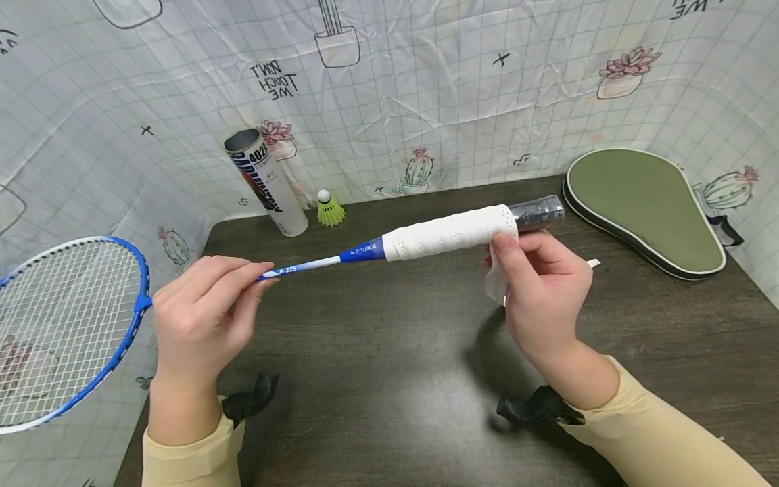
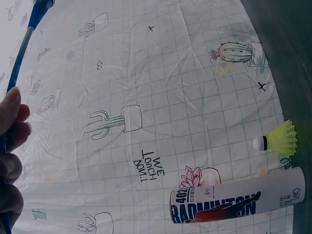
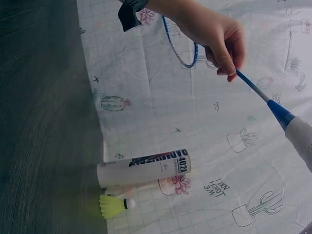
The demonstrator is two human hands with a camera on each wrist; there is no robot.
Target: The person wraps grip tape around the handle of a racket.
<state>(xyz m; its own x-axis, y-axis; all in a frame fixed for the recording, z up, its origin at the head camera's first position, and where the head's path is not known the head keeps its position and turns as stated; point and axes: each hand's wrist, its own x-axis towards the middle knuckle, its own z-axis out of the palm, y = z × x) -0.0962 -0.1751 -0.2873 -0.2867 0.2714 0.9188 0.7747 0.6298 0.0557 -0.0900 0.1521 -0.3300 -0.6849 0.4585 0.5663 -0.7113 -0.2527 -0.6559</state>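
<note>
A blue and white badminton racket [image 1: 316, 264] is held up over the table, its strung head at the left and its handle at the right. My left hand [image 1: 203, 314] pinches the shaft between thumb and fingers; the left wrist view shows only those fingers at its edge. White perforated grip tape [image 1: 447, 235] is wound round most of the handle. The dark butt end [image 1: 538, 211], under shiny clear film, sticks out beyond it. My right hand [image 1: 544, 291] pinches the tape near the butt, thumb in front, and a loose length hangs below. Some right fingertips are hidden.
A badminton shuttle tube [image 1: 268, 182] stands at the back left of the dark table [image 1: 377, 379], with a yellow shuttlecock [image 1: 331, 210] beside it. A green paddle-shaped case [image 1: 645, 210] lies at the back right. Patterned cloth [image 1: 462, 115] hangs behind.
</note>
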